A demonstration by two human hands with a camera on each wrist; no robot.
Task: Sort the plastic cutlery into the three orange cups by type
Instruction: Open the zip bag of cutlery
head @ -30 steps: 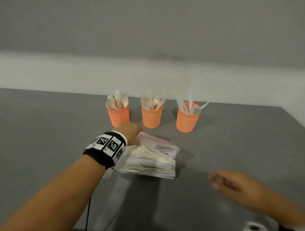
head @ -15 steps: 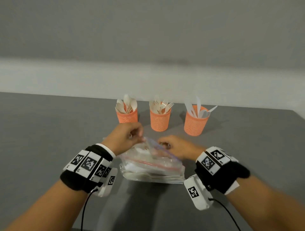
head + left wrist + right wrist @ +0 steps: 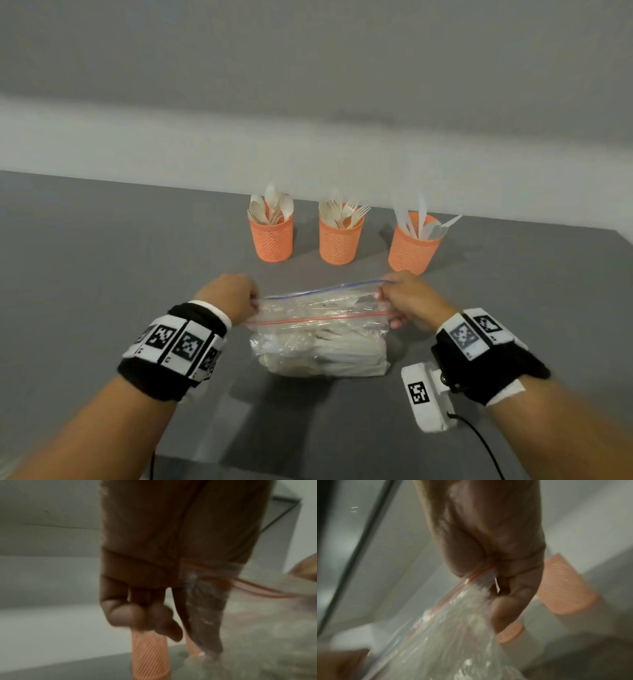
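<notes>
A clear zip bag [image 3: 318, 339] full of white plastic cutlery stands on the grey table [image 3: 102, 274]. My left hand [image 3: 233, 296] pinches the left end of its zip strip and my right hand [image 3: 407, 298] pinches the right end, so the mouth is stretched between them. Behind the bag stand three orange mesh cups: the left cup [image 3: 271, 236] holds spoons, the middle cup [image 3: 339, 240] holds forks, the right cup [image 3: 412, 248] holds knives. The left wrist view shows curled fingers [image 3: 137, 616] and bag plastic [image 3: 205, 615]. The right wrist view shows the bag [image 3: 453, 628] held at its red strip.
A pale wall [image 3: 308, 102] runs behind the table's far edge. A white tagged wrist camera [image 3: 426, 394] hangs under my right wrist, with a black cable trailing toward me. Grey tabletop lies left and right of the bag.
My right hand came in from the lower right and took hold of the bag's zip strip. Both hands then moved apart, stretching the bag's mouth wide and raising it upright.
</notes>
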